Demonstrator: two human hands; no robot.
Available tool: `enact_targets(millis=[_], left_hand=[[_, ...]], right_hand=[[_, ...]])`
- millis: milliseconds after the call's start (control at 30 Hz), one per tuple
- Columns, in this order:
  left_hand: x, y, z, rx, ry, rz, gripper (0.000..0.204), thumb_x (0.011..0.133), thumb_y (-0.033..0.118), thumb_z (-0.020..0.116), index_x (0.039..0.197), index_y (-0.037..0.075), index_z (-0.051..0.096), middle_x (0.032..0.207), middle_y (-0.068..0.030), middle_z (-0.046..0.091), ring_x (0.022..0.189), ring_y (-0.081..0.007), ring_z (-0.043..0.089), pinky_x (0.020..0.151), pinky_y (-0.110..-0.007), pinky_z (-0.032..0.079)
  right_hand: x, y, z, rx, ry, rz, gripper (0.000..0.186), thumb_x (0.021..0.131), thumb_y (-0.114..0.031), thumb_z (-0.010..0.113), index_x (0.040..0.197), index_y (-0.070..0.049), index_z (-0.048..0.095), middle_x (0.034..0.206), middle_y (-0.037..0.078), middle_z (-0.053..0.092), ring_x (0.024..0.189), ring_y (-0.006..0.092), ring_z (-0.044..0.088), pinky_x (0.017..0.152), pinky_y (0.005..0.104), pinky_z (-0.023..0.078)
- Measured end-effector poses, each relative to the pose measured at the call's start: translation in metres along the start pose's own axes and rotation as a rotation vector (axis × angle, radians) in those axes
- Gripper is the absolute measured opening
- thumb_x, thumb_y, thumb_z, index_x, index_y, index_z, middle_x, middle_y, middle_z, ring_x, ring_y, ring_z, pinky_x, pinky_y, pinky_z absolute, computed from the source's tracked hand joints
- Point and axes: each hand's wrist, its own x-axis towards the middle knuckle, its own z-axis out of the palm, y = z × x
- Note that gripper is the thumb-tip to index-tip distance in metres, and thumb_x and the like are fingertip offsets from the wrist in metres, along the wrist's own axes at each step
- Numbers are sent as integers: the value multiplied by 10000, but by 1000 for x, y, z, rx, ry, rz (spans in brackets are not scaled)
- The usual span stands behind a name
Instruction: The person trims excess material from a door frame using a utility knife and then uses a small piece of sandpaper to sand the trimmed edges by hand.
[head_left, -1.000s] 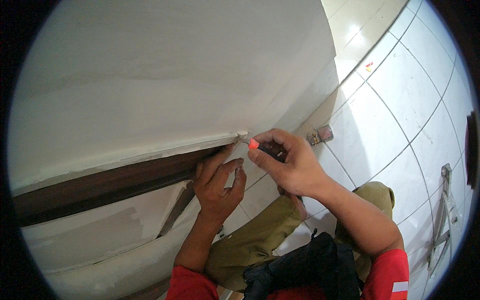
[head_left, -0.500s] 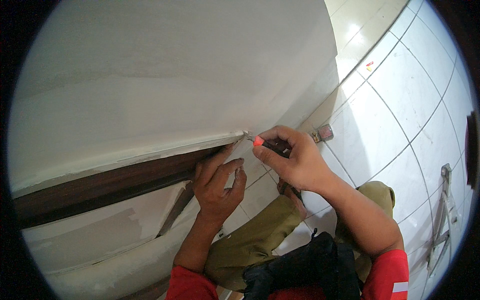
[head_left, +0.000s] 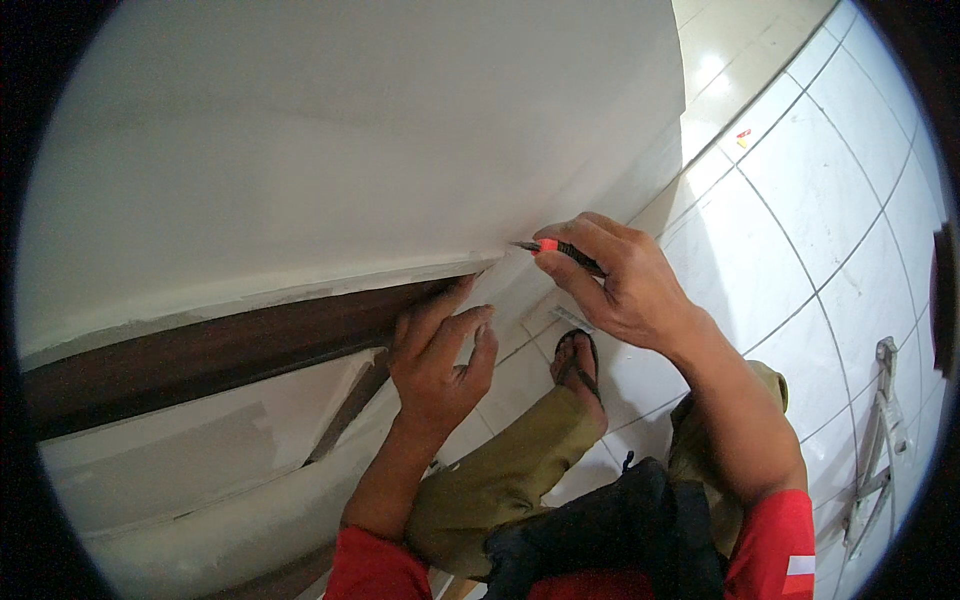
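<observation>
The right hand [head_left: 625, 285] pinches a red-tipped cutter [head_left: 560, 252] at the white panel's [head_left: 350, 150] edge, the left hand [head_left: 435, 355] spreads open on the dark strip [head_left: 210, 355], over white floor tiles [head_left: 800, 220].

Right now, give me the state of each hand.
Left hand: open, fingers against the dark strip.
Right hand: closed on a red-tipped tool.

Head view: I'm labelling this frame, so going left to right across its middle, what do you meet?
Dark brown strip → left hand pressed against the white panel → sandalled foot → right hand holding a red-tipped tool → white floor tiles → metal frame.
</observation>
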Motion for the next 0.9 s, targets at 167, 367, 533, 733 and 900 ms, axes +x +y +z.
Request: enact_targets(millis=[167, 367, 533, 733, 900], left_hand=[[2, 1, 0, -9, 10, 15, 215, 819, 40, 824, 1025, 103, 825, 1333, -89, 773, 1108, -256, 729, 939, -401, 560], [-1, 0, 0, 3, 1, 13, 225, 810, 29, 836, 1021, 106, 826, 1324, -89, 775, 1109, -273, 734, 954, -408, 570], [-1, -2, -2, 29, 6, 55, 219, 843, 37, 805, 1058, 74, 816, 1328, -99, 775, 1049, -279, 745, 915, -425, 586], [2, 10, -17, 106, 38, 202, 314, 897, 72, 793, 1210, 59, 778, 1231, -153, 795, 932, -283, 791, 786, -374, 639], [30, 32, -28, 312, -281, -33, 562, 970, 200, 764, 1497, 106, 590, 1182, -225, 792, 984, -355, 809, 809, -460, 657]], right_hand=[[4, 11, 2, -111, 1, -88, 262, 995, -239, 826, 1087, -5, 753, 869, 124, 724, 684, 274, 717, 611, 395, 560], [2, 16, 8, -181, -24, -97, 231, 987, -239, 837, 1077, -37, 768, 858, 126, 724, 667, 254, 706, 630, 385, 567], [-6, 18, -12, -24, -26, 307, 290, 1016, -290, 797, 1046, -4, 770, 753, 111, 680, 632, 211, 620, 603, 370, 489], [-11, 39, -39, -147, 61, 541, 465, 1019, -442, 741, 956, 19, 759, 690, 180, 661, 642, 330, 662, 651, 445, 516], [-16, 40, -50, -142, 69, 530, 480, 1012, -442, 737, 930, 30, 762, 707, 208, 672, 670, 363, 673, 689, 464, 528]])
